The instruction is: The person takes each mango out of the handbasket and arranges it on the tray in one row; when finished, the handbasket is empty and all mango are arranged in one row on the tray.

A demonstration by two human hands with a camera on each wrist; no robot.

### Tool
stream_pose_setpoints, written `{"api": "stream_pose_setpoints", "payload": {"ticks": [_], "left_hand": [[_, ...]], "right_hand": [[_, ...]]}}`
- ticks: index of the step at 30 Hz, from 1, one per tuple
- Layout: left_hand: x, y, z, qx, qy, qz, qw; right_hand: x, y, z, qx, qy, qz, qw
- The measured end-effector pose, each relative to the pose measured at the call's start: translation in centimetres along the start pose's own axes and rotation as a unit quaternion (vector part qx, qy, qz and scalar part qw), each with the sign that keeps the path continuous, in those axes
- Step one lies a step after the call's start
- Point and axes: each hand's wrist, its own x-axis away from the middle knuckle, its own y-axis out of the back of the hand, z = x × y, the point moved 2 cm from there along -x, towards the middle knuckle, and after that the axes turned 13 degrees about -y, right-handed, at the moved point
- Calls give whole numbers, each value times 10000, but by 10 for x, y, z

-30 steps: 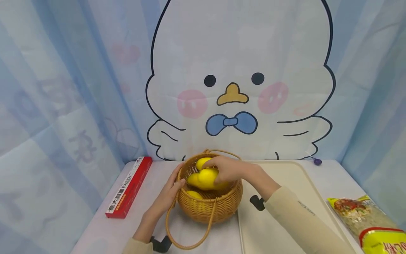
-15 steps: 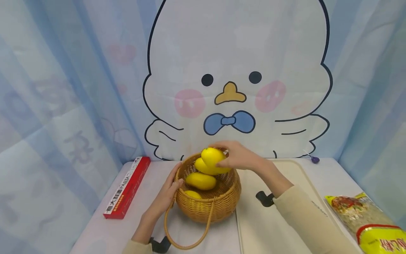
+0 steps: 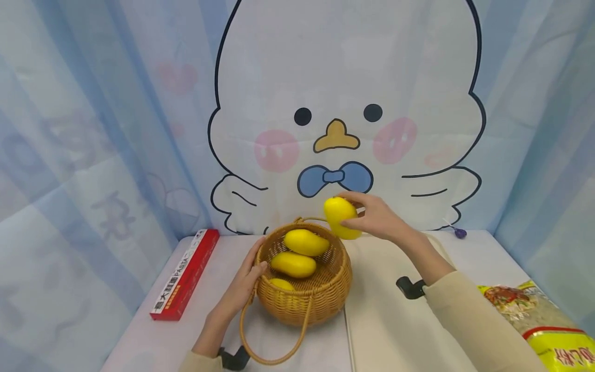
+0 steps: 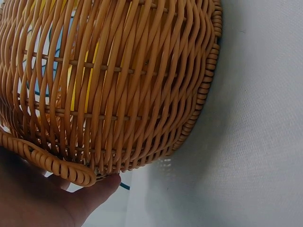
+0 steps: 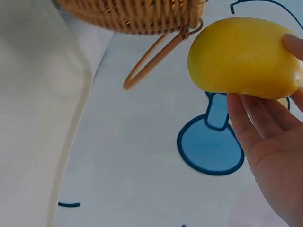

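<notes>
My right hand [image 3: 378, 218] pinches a yellow mango [image 3: 338, 212] between thumb and fingers, up above the right back rim of a round wicker basket [image 3: 307, 307]. In the right wrist view the mango [image 5: 241, 59] is whole and smooth, with fingertips along its underside. The left hand [image 3: 244, 281] holds the basket's left rim; in the left wrist view its thumb [image 4: 102, 189] lies against the weave beside the handle's base. Inside the basket lie a mango [image 3: 306, 243] at the back, another mango [image 3: 294, 264] in the middle and a partly hidden yellow fruit [image 3: 281, 283] near the front.
A cream tray [image 3: 376, 320] lies right of the basket, under the right forearm. A red pasta box [image 3: 186, 276] is at the left, and a clear food packet [image 3: 534, 320] at the right. The basket's front handle [image 3: 279, 361] hangs down toward me. A patterned curtain [image 3: 418, 77] stands behind.
My right hand has lifted one mango out of the basket, up and to the right. The mangoes beneath are now uncovered. My left hand stays at the rim.
</notes>
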Motion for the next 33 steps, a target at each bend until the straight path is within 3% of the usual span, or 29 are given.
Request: {"api": "stream_pose_setpoints", "payload": {"ticks": [8,17,33], "left_hand": [[1,0,1,-10,9,26,10000],[0,0,0,26,45,49,10000],[-1,1,2,160,-95,38,9998]], "right_hand": [[5,3,-33,133,-324,-198,9992],[9,-3,-64,215,-1041,-485,9931],[3,-34,-112,287,-1958,-181,9800]]}}
